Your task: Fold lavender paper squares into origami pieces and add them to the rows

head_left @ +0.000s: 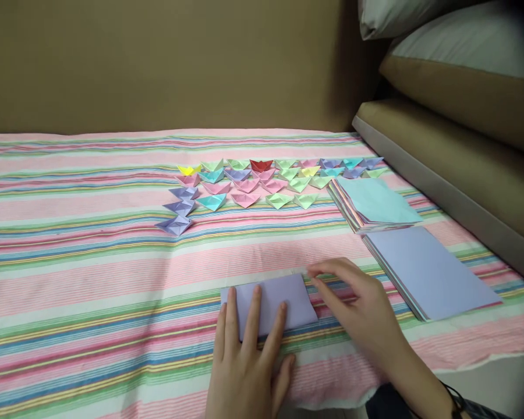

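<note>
Both hands lie open on the bed: left hand flat on the folded paper, right hand touching its right edge with the fingertips. Soft bedding could let the paper slip, skewing the crease.

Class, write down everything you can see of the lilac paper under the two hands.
The lilac paper is a thin, matte sheet, apparently folded into a wide rectangle, lying flat on the striped cloth. The left hand lies flat on its near left part, fingers spread. The right hand touches its far right corner with its fingertips.
</note>
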`<state>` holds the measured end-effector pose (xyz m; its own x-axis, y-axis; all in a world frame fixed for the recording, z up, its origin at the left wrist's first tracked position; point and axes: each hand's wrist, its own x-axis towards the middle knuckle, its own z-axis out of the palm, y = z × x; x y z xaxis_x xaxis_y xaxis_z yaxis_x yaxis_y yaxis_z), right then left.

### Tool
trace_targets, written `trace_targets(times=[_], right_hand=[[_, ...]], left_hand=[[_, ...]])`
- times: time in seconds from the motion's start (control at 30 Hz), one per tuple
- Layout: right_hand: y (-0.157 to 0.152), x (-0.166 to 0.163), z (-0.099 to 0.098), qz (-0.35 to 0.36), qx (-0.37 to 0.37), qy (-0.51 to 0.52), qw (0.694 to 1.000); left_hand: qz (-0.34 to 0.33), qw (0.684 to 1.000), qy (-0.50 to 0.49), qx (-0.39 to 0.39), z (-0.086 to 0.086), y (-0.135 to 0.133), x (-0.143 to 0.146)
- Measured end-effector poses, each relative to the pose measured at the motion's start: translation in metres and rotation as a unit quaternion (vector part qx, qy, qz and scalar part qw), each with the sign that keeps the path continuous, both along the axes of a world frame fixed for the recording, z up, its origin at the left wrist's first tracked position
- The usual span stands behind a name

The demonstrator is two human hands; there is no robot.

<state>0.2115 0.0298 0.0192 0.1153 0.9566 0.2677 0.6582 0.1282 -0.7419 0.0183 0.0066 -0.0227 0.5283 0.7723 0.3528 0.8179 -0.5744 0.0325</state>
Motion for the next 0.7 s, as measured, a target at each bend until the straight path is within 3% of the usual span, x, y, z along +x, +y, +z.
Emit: trace_targets(times=[0.13,0.23,0.4,0.7], right_hand=[[-0.013,-0.007,-0.002,0.118,0.012,-0.08,0.99],[-0.022,-0.015,-0.006,0.141,0.022,-0.155,0.978],[-0.029,-0.019,-0.011,0.135,0.032,-0.193,0.971],[-0.022,-0.011,-0.021,0.02,0.006,-0.136,0.991]], left_hand=[[0.008,1.0,-0.016,0.0,-0.001,-0.002,0.002],[0.008,1.0,-0.016,0.001,-0.001,-0.002,0.002],[0.011,1.0,-0.012,0.003,0.003,-0.001,0.002],[0.007,1.0,-0.001,-0.001,0.01,-0.001,0.002]])
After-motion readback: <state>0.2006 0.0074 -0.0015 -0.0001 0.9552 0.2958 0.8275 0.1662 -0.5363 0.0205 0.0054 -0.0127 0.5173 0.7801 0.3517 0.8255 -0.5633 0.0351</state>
